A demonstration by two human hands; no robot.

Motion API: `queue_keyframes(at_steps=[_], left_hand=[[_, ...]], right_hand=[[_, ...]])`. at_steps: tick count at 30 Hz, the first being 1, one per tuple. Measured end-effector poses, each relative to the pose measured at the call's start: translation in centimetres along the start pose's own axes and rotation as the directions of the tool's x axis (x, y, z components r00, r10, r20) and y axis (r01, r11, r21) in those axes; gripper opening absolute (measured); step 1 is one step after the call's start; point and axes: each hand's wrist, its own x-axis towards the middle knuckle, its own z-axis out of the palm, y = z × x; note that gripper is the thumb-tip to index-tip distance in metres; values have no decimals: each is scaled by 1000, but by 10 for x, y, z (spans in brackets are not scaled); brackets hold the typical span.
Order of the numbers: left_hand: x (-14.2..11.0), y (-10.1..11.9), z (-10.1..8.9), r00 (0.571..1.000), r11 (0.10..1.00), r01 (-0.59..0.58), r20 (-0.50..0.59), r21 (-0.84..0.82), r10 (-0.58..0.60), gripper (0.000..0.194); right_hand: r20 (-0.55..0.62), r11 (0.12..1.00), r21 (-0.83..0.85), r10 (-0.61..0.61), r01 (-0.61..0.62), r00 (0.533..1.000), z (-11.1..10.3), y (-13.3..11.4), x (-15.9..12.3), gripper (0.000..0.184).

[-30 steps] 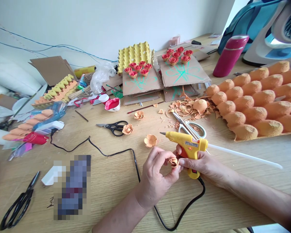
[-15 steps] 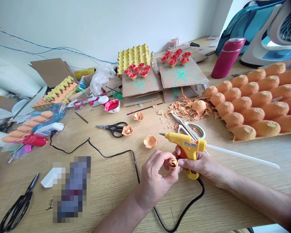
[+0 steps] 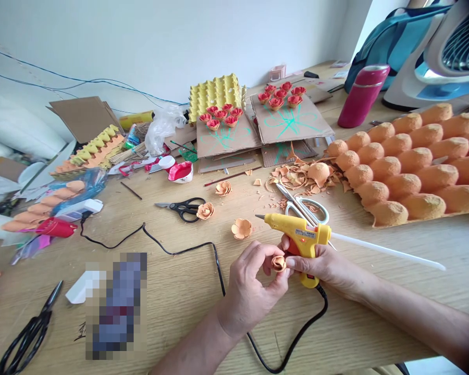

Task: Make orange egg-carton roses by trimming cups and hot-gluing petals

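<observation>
Between the fingertips of my left hand (image 3: 254,284) is a small rolled flower bud (image 3: 279,263) of orange egg-carton pulp. My right hand (image 3: 324,265) is closed around the handle of a yellow glue gun (image 3: 297,229), and its thumb touches the bud's right side. The gun's nozzle points left, its small red light is lit, and a white glue stick (image 3: 391,252) sticks out of the back. Just beyond my hands lies an open orange pulp flower (image 3: 241,228). Two more, a layered flower (image 3: 205,211) and another flower (image 3: 223,188), sit farther back.
Black-handled scissors (image 3: 183,208), white-handled scissors (image 3: 310,208) and pulp scraps (image 3: 297,174) lie beyond my hands. A large orange egg tray (image 3: 414,161) stands right. Red flowers rest on cardboard (image 3: 293,125) behind. Black scissors (image 3: 31,328) lie front left; the gun's black cord (image 3: 308,328) loops below.
The view has shifted very slightly. Both hands, the bud and the glue gun keep nearly the same position; the bud looks turned a little.
</observation>
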Motion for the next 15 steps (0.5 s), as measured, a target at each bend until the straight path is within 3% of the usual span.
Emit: queue_keyframes(at_steps=[15], left_hand=[[-1, -5, -3, 998, 997, 66, -17, 44, -65, 14]], right_hand=[[-16, 1000, -23, -7, 7, 1000, -1, -3, -1, 29]])
